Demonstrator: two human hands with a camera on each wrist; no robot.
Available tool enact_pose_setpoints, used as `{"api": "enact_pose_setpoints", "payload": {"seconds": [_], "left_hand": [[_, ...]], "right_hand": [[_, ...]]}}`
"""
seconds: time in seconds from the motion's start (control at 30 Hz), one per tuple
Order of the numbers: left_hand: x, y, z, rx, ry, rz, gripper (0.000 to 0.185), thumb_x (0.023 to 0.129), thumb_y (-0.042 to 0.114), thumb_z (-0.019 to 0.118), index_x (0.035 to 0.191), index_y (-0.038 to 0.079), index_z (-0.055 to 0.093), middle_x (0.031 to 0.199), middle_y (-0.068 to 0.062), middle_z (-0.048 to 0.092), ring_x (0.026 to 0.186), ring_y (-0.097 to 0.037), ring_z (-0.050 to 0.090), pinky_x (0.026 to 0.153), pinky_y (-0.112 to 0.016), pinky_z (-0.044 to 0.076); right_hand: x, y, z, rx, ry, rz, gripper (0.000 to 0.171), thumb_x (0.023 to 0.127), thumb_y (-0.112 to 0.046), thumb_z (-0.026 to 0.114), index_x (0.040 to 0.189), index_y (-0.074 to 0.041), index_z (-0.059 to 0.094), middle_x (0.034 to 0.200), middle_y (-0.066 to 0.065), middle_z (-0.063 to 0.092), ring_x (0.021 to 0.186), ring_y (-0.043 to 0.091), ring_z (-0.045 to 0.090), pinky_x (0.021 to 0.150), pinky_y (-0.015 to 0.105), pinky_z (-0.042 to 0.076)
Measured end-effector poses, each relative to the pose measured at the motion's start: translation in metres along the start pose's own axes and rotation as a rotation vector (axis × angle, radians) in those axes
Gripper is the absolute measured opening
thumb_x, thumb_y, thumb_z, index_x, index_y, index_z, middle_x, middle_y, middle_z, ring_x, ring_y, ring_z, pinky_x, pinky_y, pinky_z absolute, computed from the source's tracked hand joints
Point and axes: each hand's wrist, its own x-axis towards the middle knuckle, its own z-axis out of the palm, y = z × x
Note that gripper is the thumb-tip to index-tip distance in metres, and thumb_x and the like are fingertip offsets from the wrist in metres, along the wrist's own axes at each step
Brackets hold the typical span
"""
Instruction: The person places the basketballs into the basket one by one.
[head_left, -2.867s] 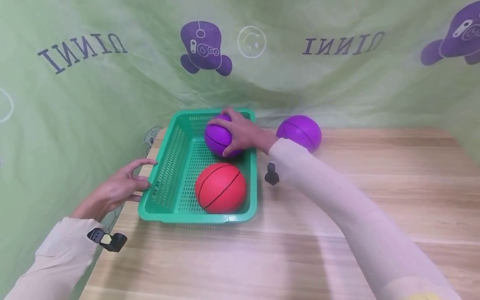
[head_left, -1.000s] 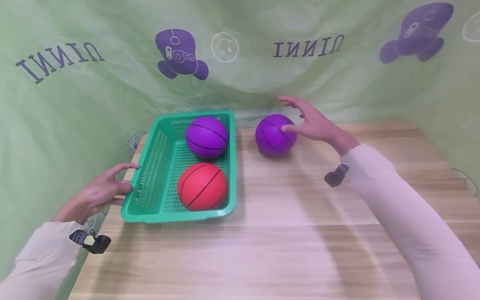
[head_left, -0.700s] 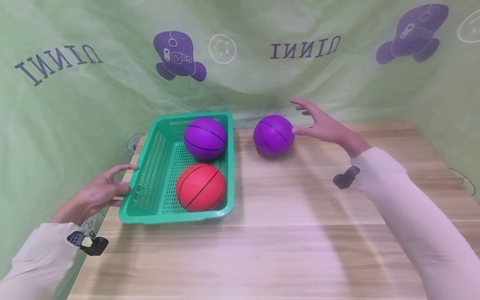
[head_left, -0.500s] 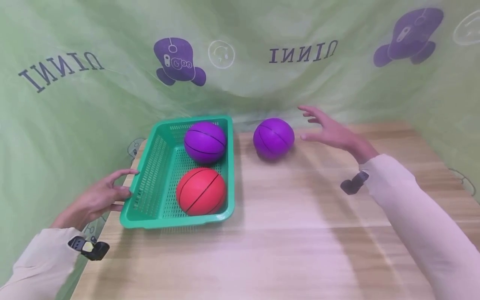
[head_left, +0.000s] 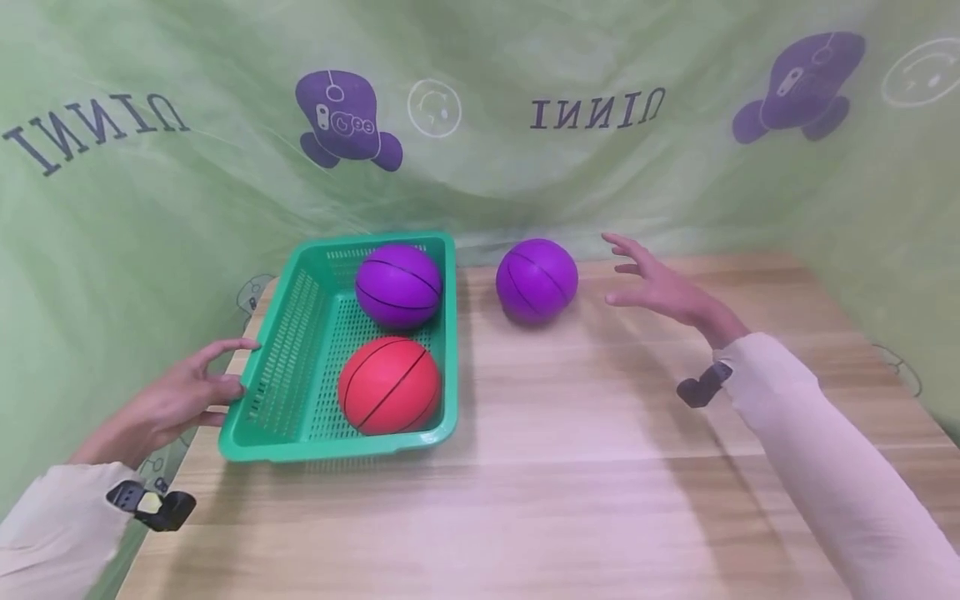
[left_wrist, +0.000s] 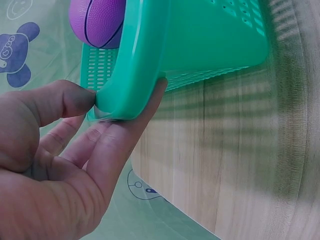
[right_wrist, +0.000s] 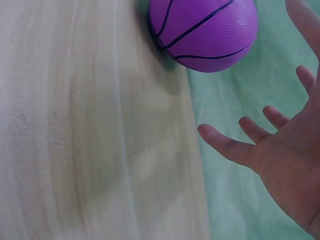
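While the left hand (head_left: 168,400) pinches the near-left corner of the green basket (head_left: 279,392) between thumb and fingers, steadying it on the wooden table (head_left: 570,467), the right hand (head_left: 660,287) hangs with fingers spread and slack, holding nothing, just right of the loose purple ball (head_left: 537,280). In the left wrist view the thumb sits on top of the basket rim (left_wrist: 131,75) and a finger (left_wrist: 127,135) lies under it.

Judging by how things lie, the work looks about two thirds done: a purple ball (head_left: 397,286) rests in the far end of the basket and a red ball (head_left: 388,385) in its near end, both well inside the walls. One ball is left out, standing on the table just beyond the basket's right wall near the far edge, apart from the open hand. The right wrist view shows it (right_wrist: 202,32) at the table's far edge with the green cloth behind it.

Around the scene, a green backdrop cloth (head_left: 480,167) with purple cartoon figures and lettering hangs close behind and to the left. Nothing lies between the right hand and the loose ball; the basket's right wall stands between that ball and the space inside, and the two balls already fill much of the floor.
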Motion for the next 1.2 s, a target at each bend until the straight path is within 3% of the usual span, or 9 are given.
{"api": "enact_pose_setpoints", "payload": {"seconds": [0.2,0.4,0.57,0.97,1.2], "left_hand": [[-0.001,0.001,0.000,-0.007,0.002,0.001,0.065,0.098,-0.007,0.049,0.153,0.014,0.021,0.112,-0.021,0.062,0.095,-0.025,0.067,0.082,-0.048,0.059],[0.000,0.002,0.002,-0.018,0.009,-0.007,0.067,0.097,-0.008,0.049,0.154,0.013,0.020,0.112,-0.022,0.063,0.095,-0.025,0.067,0.082,-0.048,0.059],[0.000,0.003,0.002,-0.005,0.023,-0.015,0.068,0.097,-0.008,0.049,0.155,0.010,0.018,0.113,-0.022,0.063,0.094,-0.024,0.067,0.081,-0.048,0.059],[0.002,0.004,0.005,-0.013,0.020,-0.017,0.066,0.097,-0.008,0.049,0.154,0.010,0.018,0.112,-0.021,0.063,0.093,-0.024,0.066,0.080,-0.047,0.059],[0.002,0.004,0.004,-0.008,0.024,-0.019,0.064,0.097,-0.007,0.050,0.151,0.011,0.021,0.106,-0.018,0.062,0.091,-0.024,0.065,0.080,-0.047,0.059]], "right_hand": [[0.006,0.007,0.011,0.071,0.000,0.008,0.096,0.091,-0.015,0.073,0.161,-0.034,0.010,0.165,-0.003,0.006,0.145,0.038,0.021,0.101,0.066,0.040],[0.017,0.015,0.022,0.156,-0.006,0.020,0.098,0.090,-0.013,0.074,0.161,-0.035,0.009,0.163,0.011,0.008,0.145,0.042,0.019,0.095,0.064,0.047],[0.027,0.019,0.030,0.176,-0.011,0.017,0.098,0.090,-0.013,0.073,0.161,-0.035,0.010,0.163,0.012,0.008,0.145,0.044,0.018,0.095,0.065,0.046],[0.045,0.015,0.045,0.202,-0.003,-0.008,0.100,0.087,-0.015,0.077,0.161,-0.030,0.011,0.163,0.008,0.011,0.143,0.037,0.027,0.103,0.063,0.040],[0.065,0.011,0.065,0.185,0.052,0.002,0.107,0.084,-0.019,0.082,0.161,-0.033,0.008,0.158,0.018,0.015,0.133,0.044,0.040,0.106,0.060,0.038]]}}
